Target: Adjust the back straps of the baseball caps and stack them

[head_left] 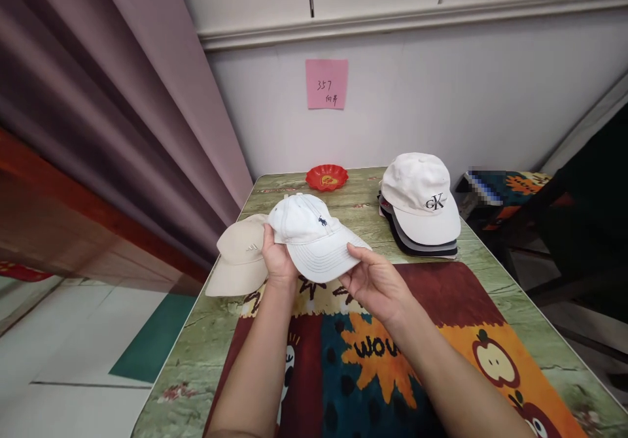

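A white cap (pixel 314 235) with a small dark horse-rider logo is held above the table, its brim pointing right and toward me. My left hand (pixel 279 255) grips the cap's left side, thumb on the outside. My right hand (pixel 373 282) pinches the brim's right edge between thumb and fingers. Just left of the held cap, a beige cap (pixel 241 258) lies on the table and is partly covered by it. At the right stands a stack of caps, a white one with black letters (pixel 417 193) on top and darker brims (pixel 400 232) below.
A red scalloped dish (pixel 326 177) sits at the table's back edge. A colourful mat (pixel 441 294) covers the front of the wood-patterned table (pixel 184 359). Behind is a wall with a pink note (pixel 326 84). A curtain (pixel 161 78) hangs at the left.
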Demonstrator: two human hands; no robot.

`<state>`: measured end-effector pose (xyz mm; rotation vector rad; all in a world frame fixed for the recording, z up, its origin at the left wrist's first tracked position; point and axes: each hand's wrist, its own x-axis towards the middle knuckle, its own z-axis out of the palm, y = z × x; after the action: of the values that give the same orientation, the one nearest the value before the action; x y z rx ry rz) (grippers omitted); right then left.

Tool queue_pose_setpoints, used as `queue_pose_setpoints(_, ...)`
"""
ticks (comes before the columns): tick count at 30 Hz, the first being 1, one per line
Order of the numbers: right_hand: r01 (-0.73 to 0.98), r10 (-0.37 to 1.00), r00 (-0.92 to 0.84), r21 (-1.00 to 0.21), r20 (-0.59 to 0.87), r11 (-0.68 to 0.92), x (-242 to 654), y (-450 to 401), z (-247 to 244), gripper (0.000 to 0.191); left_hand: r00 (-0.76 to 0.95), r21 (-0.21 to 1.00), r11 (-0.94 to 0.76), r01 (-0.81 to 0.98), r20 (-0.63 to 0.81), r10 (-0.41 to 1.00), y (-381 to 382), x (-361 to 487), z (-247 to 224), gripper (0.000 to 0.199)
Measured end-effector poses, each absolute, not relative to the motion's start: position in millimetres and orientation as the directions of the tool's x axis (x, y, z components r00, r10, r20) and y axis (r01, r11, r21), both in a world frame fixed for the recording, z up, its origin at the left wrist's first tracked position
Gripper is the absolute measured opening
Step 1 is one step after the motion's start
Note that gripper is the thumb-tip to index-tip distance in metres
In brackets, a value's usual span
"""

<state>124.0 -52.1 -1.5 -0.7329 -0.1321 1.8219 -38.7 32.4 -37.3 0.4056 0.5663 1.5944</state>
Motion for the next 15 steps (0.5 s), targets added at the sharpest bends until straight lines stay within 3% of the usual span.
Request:
queue_pose_setpoints(4, -0.780, 0.965, -0.065, -0.590, -0.254, -0.208, 154.0, -47.7, 12.5, 0.047, 0.176, 0.640, 0.228, -0.734, -0.144, 0.974, 26.4, -36.6, -26.6, 0.075)
queue_pose_setpoints(6, -0.735, 0.995, 0.066, -0.678, -0.077, -0.004, 177.8, -42.2, 18.2, 0.047, 0.309, 0.695, 0.350, -0.627, -0.191, 0.932, 23.0, -35.9, -23.6, 0.070)
queue_pose_setpoints(9, -0.647, 0.953, 0.283, -0.712, 0.110, 0.274, 219.7, -28.2, 15.6, 0.042, 0.364, 0.759, 0.399, -0.515, -0.227, 0.903, 20.0, -34.3, -23.4, 0.052)
queue_pose_setpoints(11, -0.611, 0.909, 0.403, -0.707, 0.108, 0.355, 249.0, -15.4, 2.2, 0.033, 0.347, 0.777, 0.390, -0.493, -0.235, 0.908, 19.3, -33.5, -24.9, 0.042)
queue_pose_setpoints(15, -0.532, 0.771, 0.634, -0.760, -0.065, 0.373, 297.0, 9.4, -44.0, 0.029, 0.308, 0.793, 0.375, -0.480, -0.248, 0.919, 19.5, -33.7, -27.2, 0.031)
